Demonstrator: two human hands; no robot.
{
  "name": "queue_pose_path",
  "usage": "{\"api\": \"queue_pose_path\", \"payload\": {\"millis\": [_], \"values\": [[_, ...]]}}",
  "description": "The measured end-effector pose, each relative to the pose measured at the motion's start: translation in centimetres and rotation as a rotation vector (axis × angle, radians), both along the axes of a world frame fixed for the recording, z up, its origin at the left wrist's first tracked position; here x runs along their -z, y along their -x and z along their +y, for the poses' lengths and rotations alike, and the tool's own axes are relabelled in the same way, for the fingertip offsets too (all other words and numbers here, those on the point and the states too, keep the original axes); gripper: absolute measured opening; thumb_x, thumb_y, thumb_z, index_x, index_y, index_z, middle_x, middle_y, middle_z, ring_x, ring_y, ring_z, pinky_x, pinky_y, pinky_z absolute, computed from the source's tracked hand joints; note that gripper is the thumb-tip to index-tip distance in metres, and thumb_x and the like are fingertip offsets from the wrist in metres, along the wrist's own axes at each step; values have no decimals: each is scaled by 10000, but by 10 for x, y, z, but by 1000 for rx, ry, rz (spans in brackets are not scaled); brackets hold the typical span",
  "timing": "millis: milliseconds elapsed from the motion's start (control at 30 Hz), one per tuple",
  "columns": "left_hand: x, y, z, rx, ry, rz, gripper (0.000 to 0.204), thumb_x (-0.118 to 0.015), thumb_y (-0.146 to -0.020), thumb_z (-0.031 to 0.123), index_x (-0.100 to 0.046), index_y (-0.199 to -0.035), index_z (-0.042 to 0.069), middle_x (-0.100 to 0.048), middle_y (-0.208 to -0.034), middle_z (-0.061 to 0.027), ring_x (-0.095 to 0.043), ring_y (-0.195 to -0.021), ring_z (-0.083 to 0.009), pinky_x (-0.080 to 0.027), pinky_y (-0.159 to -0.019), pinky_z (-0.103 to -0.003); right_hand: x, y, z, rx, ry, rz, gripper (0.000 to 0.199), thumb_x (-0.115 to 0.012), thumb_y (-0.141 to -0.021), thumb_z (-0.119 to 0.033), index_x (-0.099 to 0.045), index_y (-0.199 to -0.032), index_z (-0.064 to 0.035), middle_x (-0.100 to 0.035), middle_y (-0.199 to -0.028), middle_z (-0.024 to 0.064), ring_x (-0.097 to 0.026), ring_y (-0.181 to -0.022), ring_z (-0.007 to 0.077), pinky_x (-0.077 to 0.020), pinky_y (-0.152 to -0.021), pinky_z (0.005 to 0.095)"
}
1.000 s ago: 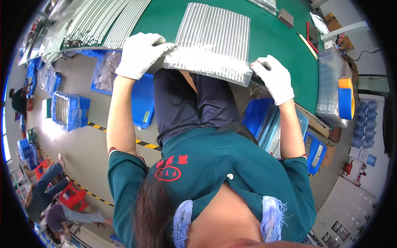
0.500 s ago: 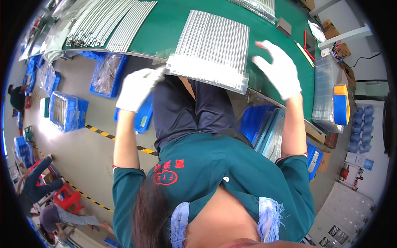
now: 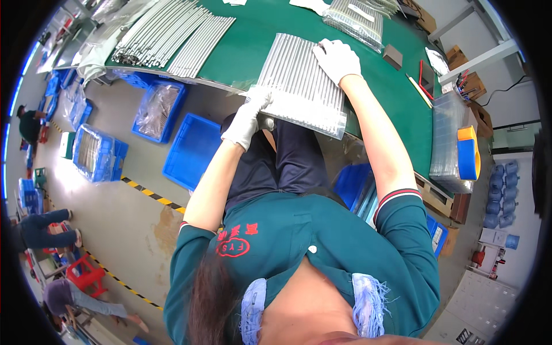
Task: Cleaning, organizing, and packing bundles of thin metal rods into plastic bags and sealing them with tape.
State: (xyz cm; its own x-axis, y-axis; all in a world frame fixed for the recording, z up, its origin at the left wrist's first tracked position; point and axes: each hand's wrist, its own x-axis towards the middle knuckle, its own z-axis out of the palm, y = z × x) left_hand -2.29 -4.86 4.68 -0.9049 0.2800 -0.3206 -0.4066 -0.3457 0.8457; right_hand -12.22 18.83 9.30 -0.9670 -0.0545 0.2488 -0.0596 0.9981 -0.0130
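A clear plastic bag of slim silver metal rods (image 3: pixel 296 77), laid side by side, lies at the near edge of the green table. Its near end juts out over my lap. My left hand (image 3: pixel 246 122), in a white glove, grips the near left corner, fingers on top and the rest tucked below. Also gloved in white, my right hand (image 3: pixel 340 62) is at the far right corner with its fingers bent over the bag there. The undersides of both hands are hidden.
Loose silver rods (image 3: pixel 164 34) lie on the table (image 3: pixel 230 54) at the left. More bagged rods (image 3: pixel 359 23), a dark block (image 3: pixel 393 56) and a red-handled tool (image 3: pixel 424 77) sit to the right. Tape rolls (image 3: pixel 468 152) stand beside clear plastic sleeves (image 3: pixel 447 138). Blue crates (image 3: pixel 187 152) are on the floor.
Both hands, free of the bag before, have come in onto it: the left at its near corner, the right moving left and away onto its far corner. The view has shifted slightly.
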Motion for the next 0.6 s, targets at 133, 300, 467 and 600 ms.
{"api": "queue_pose_path", "payload": {"millis": [133, 300, 467, 600], "values": [[9, 4, 1, -61, -42, 92, 259, -576, -904, 302, -558, -1017, 70, -582, -685, -12, -516, -451, -83, -491, -460, -248, -3, -2, -4, 17, 86, -10, 449, -412, -891, -487, -611, -1076, -130, -607, -1005, 166, -599, -955, 324, -473, -849, 416], [10, -17, -10, -14, -68, 65, 224, -573, -908, 231, -581, -1030, 43, -592, -784, -20, -532, -559, -92, -420, -460, -233, -5, -34, -9, 80, 94, -74, 402, -449, -881, -476, -596, -1063, -148, -592, -1028, 172, -586, -957, 345, -469, -853, 432], [24, -34, -29, -29, 160, 179, 278, -621, -885, 264, -638, -996, 10, -635, -897, -45, -595, -790, -116, -477, -712, -250, -4, -54, -16, 67, 86, 5, 439, -464, -861, -484, -609, -1060, -120, -609, -1004, 146, -593, -946, 312, -481, -812, 425], [4, -16, -39, -198, 408, 172, 206, -622, -883, 199, -661, -944, 6, -634, -854, -16, -544, -783, -90, -428, -731, -246, -4, -52, -15, 104, 100, -45, 444, -464, -856, -494, -601, -1093, -143, -603, -1036, 133, -583, -971, 305, -475, -823, 427]]}}
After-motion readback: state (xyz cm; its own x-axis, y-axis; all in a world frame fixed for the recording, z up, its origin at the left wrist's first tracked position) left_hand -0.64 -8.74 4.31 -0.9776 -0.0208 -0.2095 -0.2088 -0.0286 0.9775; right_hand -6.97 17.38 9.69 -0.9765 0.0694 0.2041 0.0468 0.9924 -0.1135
